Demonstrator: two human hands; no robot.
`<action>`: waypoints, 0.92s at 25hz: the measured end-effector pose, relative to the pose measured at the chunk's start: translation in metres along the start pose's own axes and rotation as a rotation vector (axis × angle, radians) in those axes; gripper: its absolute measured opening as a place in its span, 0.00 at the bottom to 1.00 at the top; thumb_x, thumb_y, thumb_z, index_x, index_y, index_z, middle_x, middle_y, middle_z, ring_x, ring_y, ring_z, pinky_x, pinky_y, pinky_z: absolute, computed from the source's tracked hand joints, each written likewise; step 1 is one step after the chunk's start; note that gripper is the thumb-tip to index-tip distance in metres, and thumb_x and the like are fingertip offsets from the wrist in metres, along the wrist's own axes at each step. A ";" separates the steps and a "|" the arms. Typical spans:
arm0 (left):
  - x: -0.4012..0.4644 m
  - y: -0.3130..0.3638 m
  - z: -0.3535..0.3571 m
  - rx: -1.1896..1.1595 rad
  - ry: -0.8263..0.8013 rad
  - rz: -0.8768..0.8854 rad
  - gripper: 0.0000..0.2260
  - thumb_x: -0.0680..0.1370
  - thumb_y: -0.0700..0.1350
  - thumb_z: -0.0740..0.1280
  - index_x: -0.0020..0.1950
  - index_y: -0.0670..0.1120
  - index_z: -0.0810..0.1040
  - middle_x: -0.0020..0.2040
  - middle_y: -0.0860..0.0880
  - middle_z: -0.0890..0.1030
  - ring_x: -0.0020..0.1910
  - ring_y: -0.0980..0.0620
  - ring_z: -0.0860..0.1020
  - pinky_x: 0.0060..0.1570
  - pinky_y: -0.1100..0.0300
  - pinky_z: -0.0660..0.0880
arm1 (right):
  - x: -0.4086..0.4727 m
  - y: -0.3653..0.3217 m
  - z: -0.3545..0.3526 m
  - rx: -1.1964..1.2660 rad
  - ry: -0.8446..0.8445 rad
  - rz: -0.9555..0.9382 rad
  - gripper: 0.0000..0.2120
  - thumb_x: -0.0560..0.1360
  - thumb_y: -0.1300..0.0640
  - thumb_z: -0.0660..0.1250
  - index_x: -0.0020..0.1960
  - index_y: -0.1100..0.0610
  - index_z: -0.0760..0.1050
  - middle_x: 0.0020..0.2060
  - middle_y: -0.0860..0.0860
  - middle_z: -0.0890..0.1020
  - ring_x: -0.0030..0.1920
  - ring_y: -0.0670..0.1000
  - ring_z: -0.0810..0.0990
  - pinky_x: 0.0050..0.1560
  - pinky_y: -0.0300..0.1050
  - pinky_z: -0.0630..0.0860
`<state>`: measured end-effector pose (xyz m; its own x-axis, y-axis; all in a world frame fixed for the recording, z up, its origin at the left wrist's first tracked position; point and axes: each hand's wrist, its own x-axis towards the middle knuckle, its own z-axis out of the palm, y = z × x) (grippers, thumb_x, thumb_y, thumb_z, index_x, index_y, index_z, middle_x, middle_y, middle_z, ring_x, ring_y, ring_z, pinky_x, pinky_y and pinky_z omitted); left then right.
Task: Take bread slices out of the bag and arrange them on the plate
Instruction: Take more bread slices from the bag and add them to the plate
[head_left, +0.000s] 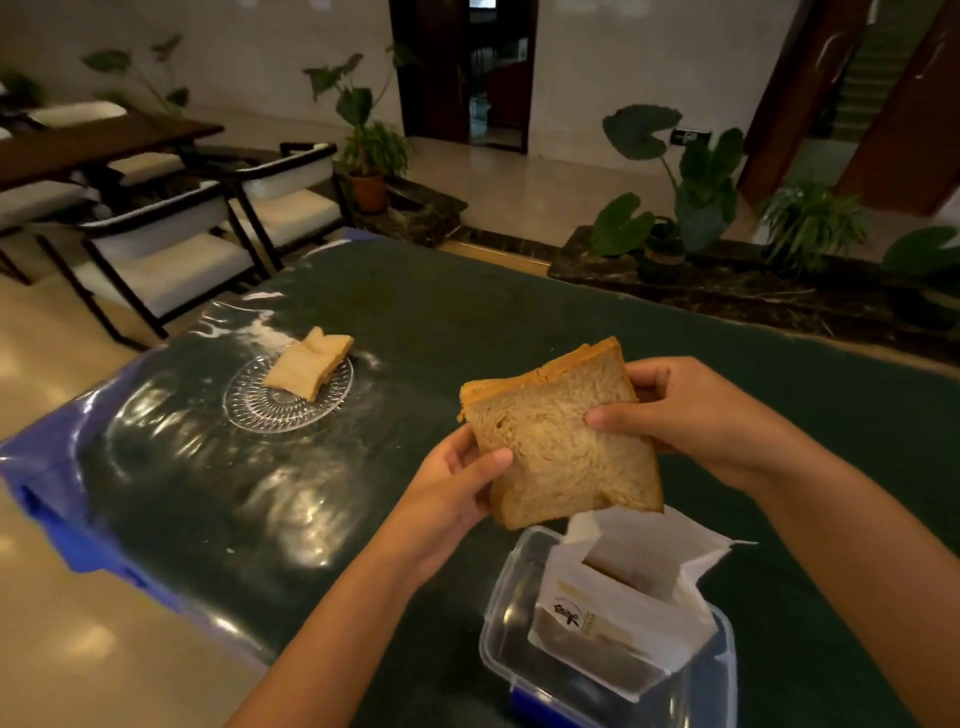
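Both hands hold a small stack of brown bread slices (558, 431) in the air above the table. My left hand (457, 486) grips its lower left corner, thumb on the top slice. My right hand (696, 415) grips its right edge, thumb on the face. Just below them stands the open white bread bag (631, 587) inside a clear plastic container (506, 644). A clear glass plate (260, 410) lies to the far left on the table. Two slices (306, 364) lie on it, overlapping and reaching past its far rim.
The table (415, 312) has a dark green top under glossy plastic, with a blue edge at the left. Chairs (171, 260) and a second table stand beyond the left side. Potted plants (691, 197) line the floor behind.
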<state>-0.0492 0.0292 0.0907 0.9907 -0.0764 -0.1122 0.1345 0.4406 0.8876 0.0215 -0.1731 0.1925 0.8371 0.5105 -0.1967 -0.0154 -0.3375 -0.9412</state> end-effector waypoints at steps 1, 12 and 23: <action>-0.005 0.007 -0.011 0.008 0.007 0.018 0.18 0.67 0.46 0.74 0.56 0.50 0.78 0.53 0.49 0.83 0.54 0.49 0.80 0.43 0.57 0.79 | 0.007 -0.003 0.011 0.017 0.001 0.010 0.09 0.66 0.59 0.72 0.45 0.50 0.80 0.35 0.44 0.86 0.38 0.43 0.84 0.31 0.35 0.78; -0.084 0.102 -0.238 -0.016 0.142 0.059 0.26 0.63 0.42 0.76 0.58 0.58 0.74 0.50 0.46 0.84 0.50 0.43 0.82 0.38 0.52 0.80 | 0.122 -0.047 0.241 0.270 -0.076 0.115 0.26 0.58 0.53 0.75 0.55 0.56 0.77 0.48 0.53 0.84 0.49 0.53 0.83 0.46 0.50 0.80; -0.067 0.158 -0.388 0.083 0.333 -0.013 0.29 0.61 0.46 0.76 0.60 0.44 0.75 0.52 0.43 0.84 0.50 0.43 0.82 0.39 0.55 0.80 | 0.232 -0.038 0.370 0.609 -0.049 0.113 0.17 0.65 0.57 0.70 0.54 0.55 0.78 0.44 0.52 0.86 0.46 0.52 0.84 0.36 0.45 0.81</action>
<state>-0.0868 0.4510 0.0650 0.9425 0.2209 -0.2508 0.1584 0.3657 0.9172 0.0138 0.2503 0.0810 0.7864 0.5380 -0.3034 -0.4237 0.1125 -0.8988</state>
